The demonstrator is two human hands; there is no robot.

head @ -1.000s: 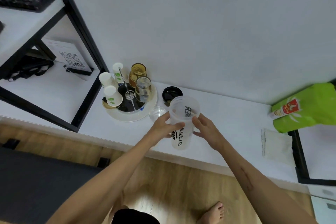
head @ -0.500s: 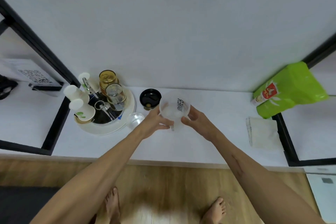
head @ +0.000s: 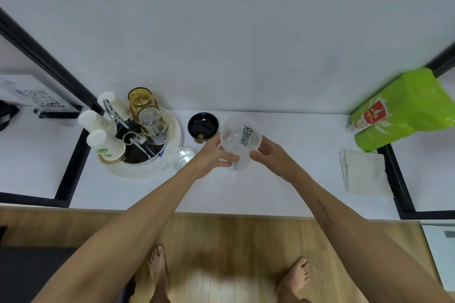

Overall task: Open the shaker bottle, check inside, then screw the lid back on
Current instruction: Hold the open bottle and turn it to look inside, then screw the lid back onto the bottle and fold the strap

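Note:
The clear plastic shaker bottle with black lettering has no lid on, and I look straight down into its open mouth. My left hand grips its left side. On its right side rest the fingers of my right hand. The bottle is held above the white counter. Its black lid lies upside down on the counter, just left of the bottle and behind my left hand.
A round tray with paper cups and glass jars sits to the left, a small clear glass beside it. A folded white cloth and a green bag are on the right. Black frame bars cross both sides.
The view has tilted further down and nearer, so the bottle's side text has dropped out of sight and its open mouth now faces me. Both hands stay on the bottle.

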